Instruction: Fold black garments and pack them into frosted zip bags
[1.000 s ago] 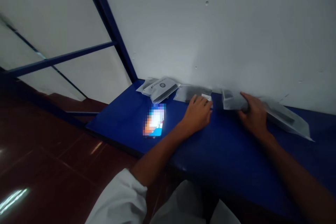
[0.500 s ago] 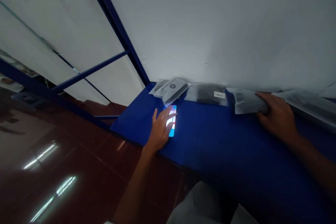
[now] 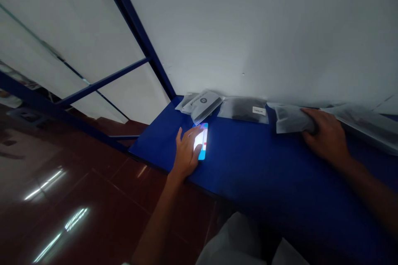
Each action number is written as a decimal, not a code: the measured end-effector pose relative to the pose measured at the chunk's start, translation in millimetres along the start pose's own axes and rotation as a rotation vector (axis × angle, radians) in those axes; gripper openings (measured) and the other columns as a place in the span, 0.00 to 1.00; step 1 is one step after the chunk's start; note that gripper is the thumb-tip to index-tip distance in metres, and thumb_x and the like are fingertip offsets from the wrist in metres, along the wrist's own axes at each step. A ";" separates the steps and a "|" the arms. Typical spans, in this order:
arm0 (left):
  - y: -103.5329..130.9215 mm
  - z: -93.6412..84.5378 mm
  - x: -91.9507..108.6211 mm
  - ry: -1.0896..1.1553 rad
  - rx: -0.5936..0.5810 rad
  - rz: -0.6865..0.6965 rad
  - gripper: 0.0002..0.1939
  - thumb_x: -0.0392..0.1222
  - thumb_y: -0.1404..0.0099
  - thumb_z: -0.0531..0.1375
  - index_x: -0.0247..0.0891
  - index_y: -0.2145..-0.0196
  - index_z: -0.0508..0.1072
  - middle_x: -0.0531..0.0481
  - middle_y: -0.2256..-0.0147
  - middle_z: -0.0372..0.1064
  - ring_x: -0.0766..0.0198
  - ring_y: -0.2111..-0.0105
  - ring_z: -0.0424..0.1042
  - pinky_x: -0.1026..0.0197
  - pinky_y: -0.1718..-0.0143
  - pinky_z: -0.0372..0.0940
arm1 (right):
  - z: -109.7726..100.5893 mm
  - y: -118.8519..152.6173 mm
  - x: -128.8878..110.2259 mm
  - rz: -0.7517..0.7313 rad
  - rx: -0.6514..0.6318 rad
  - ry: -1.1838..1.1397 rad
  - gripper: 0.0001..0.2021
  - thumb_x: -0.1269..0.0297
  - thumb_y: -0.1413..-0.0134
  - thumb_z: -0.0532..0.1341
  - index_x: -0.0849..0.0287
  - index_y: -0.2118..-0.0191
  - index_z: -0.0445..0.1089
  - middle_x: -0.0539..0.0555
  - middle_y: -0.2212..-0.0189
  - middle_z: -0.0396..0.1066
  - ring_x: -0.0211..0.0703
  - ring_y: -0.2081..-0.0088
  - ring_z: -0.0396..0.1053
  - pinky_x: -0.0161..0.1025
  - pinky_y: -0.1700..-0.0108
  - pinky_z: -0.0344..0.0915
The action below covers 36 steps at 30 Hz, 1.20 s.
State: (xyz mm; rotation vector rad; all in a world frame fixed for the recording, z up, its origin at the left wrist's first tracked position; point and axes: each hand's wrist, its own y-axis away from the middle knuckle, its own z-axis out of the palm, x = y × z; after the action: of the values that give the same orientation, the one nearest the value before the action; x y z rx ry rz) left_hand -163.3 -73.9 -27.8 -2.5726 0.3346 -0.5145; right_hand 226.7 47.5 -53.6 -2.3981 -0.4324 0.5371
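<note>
A phone [image 3: 204, 143] with a lit screen lies on the blue shelf [image 3: 242, 153]. Over its left side is my left hand [image 3: 187, 149], fingers spread, with the fingertips on or just above the screen. Farther right, my right hand [image 3: 329, 138] is closed around the end of a frosted plastic pouch [image 3: 289, 118]. What is inside that pouch is hard to make out, and some of my right fingers are hidden behind it.
Along the wall [image 3: 280, 41] lie a printed pouch [image 3: 207, 105], a dark-filled pouch with a label [image 3: 242, 109] and another clear package [image 3: 367, 122]. A blue metal frame [image 3: 146, 45] rises at the left, above a dark red tiled floor [image 3: 102, 198].
The left fingers have shifted slightly back to the left over the phone screen. The right hand keeps its hold on the pouch. The view has moved a little.
</note>
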 end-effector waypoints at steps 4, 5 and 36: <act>0.1 -0.3 9.1 0.048 0.120 -0.007 0.21 0.49 0.26 0.42 0.42 0.41 0.59 0.44 0.45 0.67 0.57 0.41 0.63 0.40 0.33 0.41 | -0.9 -1.0 -0.1 -0.011 0.045 -0.035 0.26 0.64 0.51 0.57 0.54 0.43 0.65 0.62 0.48 0.71 0.60 0.46 0.67 0.54 0.44 0.63; -2.1 0.3 16.1 0.077 0.135 -0.014 0.20 0.48 0.26 0.43 0.41 0.42 0.60 0.44 0.45 0.68 0.57 0.42 0.63 0.40 0.34 0.43 | -1.9 -1.6 -1.4 0.000 0.057 -0.053 0.25 0.64 0.51 0.57 0.55 0.44 0.65 0.62 0.48 0.71 0.59 0.46 0.68 0.54 0.43 0.63; -112.1 73.7 135.4 0.476 0.080 0.239 0.24 0.49 0.40 0.67 0.38 0.50 0.68 0.43 0.54 0.72 0.54 0.52 0.70 0.51 0.49 0.65 | -64.1 -18.4 -33.2 0.133 0.156 -0.863 0.26 0.67 0.65 0.74 0.49 0.54 0.76 0.54 0.55 0.75 0.50 0.53 0.72 0.52 0.49 0.68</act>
State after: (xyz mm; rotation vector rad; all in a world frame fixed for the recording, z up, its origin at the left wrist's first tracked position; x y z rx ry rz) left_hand 4.6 8.2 9.8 -2.2675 0.7554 -1.0238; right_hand 225.5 14.1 13.0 -1.9486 -0.5564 1.6076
